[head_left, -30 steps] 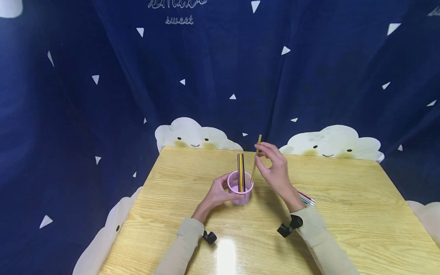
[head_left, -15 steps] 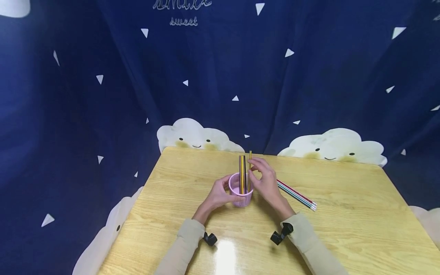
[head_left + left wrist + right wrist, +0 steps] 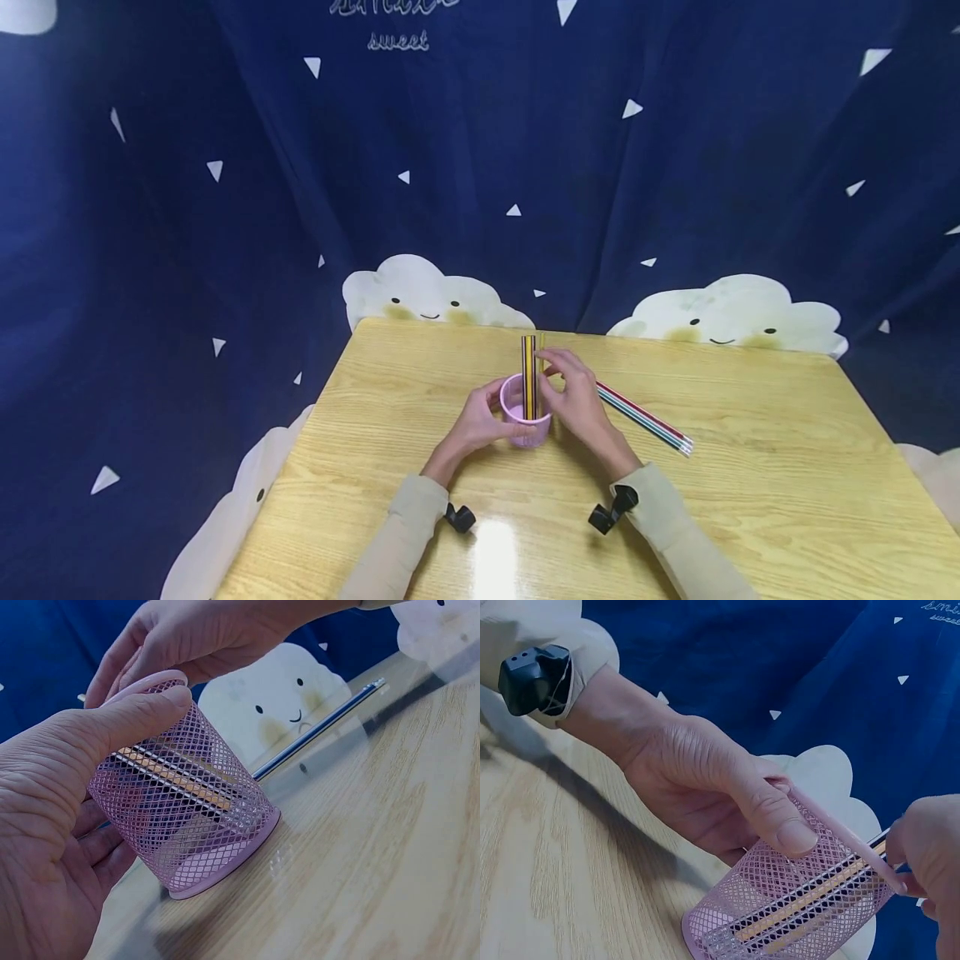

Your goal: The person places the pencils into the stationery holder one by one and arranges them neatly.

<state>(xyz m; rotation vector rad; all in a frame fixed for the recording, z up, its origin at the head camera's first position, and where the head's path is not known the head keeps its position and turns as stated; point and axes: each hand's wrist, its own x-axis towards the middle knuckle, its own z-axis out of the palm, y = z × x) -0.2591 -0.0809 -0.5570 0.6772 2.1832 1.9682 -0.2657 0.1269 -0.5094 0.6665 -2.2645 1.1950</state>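
Observation:
My left hand (image 3: 477,419) grips a pink mesh pen holder (image 3: 191,802), thumb on the near side and fingers round the far side. The holder stands on the table. Black-and-yellow striped pencils (image 3: 529,375) stand upright inside it, and their lower ends show through the mesh in both wrist views. At the holder's right rim my right hand (image 3: 577,400) pinches a thin gold-yellow pencil (image 3: 542,340), which stands upright with its lower part inside the holder. In the right wrist view the right hand (image 3: 934,862) largely hides the upper ends of the pencils.
Several striped pencils (image 3: 647,419), red and green-blue with pale ends, lie side by side on the wooden table (image 3: 772,467), right of the holder. A dark blue curtain (image 3: 480,150) with white clouds hangs behind the table's back edge.
My right hand has moved left and down, bringing the gold-yellow pencil from outside the rim into the holder. The left hand keeps its grip. The loose pencils have come into fuller view.

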